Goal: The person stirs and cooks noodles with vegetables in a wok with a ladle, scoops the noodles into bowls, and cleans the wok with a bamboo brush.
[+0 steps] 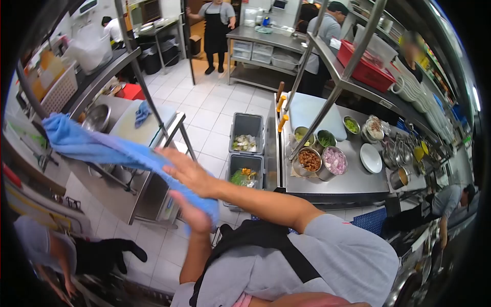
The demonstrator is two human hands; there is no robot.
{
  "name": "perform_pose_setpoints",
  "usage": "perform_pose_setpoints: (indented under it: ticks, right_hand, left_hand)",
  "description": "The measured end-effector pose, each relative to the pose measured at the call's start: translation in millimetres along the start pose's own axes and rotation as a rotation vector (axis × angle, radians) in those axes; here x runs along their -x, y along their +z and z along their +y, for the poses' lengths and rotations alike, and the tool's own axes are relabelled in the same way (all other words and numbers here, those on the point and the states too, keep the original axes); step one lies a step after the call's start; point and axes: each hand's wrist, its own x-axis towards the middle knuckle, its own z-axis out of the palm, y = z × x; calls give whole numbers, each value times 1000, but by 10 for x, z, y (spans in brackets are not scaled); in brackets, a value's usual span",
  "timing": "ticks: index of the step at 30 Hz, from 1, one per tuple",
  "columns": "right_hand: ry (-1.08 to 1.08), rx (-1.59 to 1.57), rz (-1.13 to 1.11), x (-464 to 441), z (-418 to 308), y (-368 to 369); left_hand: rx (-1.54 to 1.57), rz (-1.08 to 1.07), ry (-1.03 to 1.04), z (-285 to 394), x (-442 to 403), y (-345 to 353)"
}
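A long blue towel [107, 146] stretches from the far left to my hands, its near end hanging by my left wrist. My right hand [192, 175] reaches across my body and grips the towel from above, fingers slightly blurred. Just below it, my left hand [193, 212] has the towel against its palm, with the thumb pointing up; its other fingers are hidden behind the cloth. Behind the towel stands a steel table with a white cutting board [143, 123], on which a smaller blue cloth [142, 113] lies.
Two grey bins [247, 134] with food scraps stand on the tiled floor. The right counter holds pots of chopped onion [335, 161] and brown pieces [309, 160], plus a white plate [371, 158]. Metal shelf posts [146, 92] rise nearby. Several co-workers stand around, including one in a black apron [217, 30].
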Motion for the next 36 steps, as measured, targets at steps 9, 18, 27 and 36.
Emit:
perform_pose_setpoints:
  ticks: [9,18,27,36]
  right_hand:
    - [56,-40,-55,593,-383,310]
    - [-93,389,45,-62,12,-225]
    - [170,429,-64,302,-152,166]
    - [267,389,-450,592,-192,291]
  left_hand:
    - [18,42,-90,40,-820,-721]
    - [177,-69,-152,-184,-255,-259]
    - [69,-127,-154,106,-291,-316]
    - [480,200,-190,150,-592,-845]
